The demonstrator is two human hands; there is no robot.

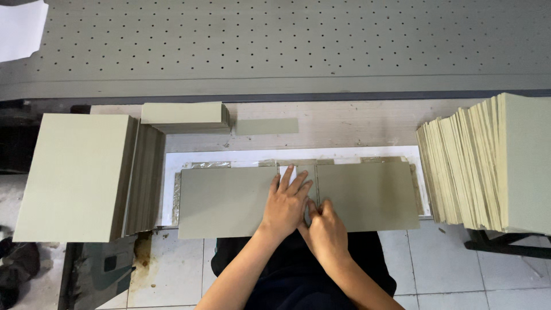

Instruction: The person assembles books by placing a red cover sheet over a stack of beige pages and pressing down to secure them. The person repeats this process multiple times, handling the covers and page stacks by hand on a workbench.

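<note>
Two grey-green cardboard panels lie side by side on the bench, a left panel [224, 201] and a right panel [367, 195], with a narrow strip [304, 170] between them. My left hand [285, 204] rests flat with fingers spread over the left panel's right edge and the strip. My right hand [325, 229] presses its fingertips at the gap beside the right panel's left edge. Neither hand grips anything. The panels sit on a white sheet [170, 189] with shiny tape or film showing along the top edge.
A tall stack of boards [74, 172] stands at the left, with a smaller stack [183, 116] and a single strip [267, 126] behind. A fanned pile of boards [488, 163] fills the right. A perforated grey metal surface [287, 46] lies beyond. Tiled floor [453, 258] below.
</note>
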